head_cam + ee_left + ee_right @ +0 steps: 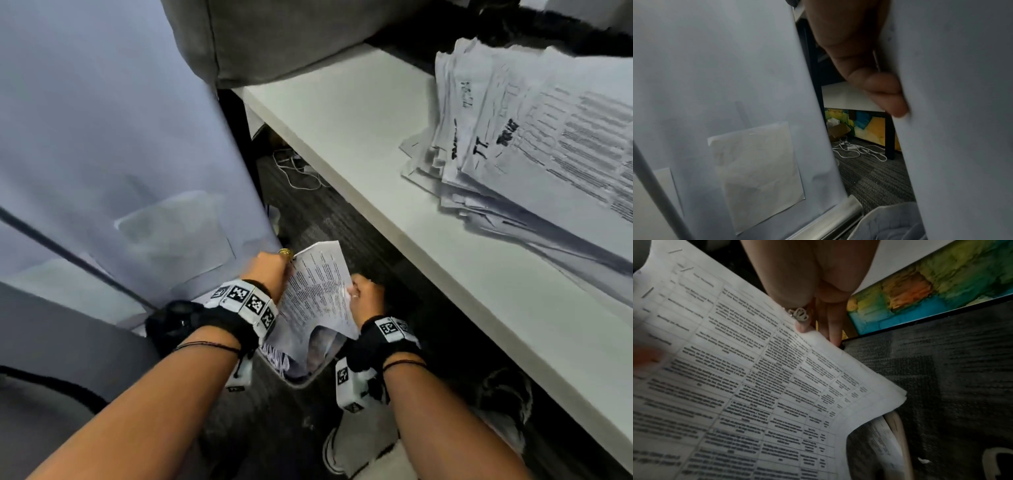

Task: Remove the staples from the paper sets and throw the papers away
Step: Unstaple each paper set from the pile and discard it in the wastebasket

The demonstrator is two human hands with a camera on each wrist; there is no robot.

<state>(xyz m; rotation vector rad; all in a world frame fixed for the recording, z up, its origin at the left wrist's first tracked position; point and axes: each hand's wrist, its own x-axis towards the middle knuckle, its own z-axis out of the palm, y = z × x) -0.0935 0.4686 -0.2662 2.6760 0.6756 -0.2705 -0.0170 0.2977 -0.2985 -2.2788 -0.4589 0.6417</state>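
I hold one paper set (317, 291) in both my left hand (267, 274) and right hand (366, 294) above the bin (301, 378); a stack (534, 147) still waits on the desk (359, 137).

Left hand (865, 68) fingers (894, 104) against pale paper (962, 129), white cables (859, 151) on carpet (875, 180)

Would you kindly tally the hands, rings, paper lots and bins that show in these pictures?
Hands: 2, left hand and right hand
Rings: 2, gold ring and silver ring
Paper lots: 2, held set and desk pile
Bins: 1, bin
Total: 7
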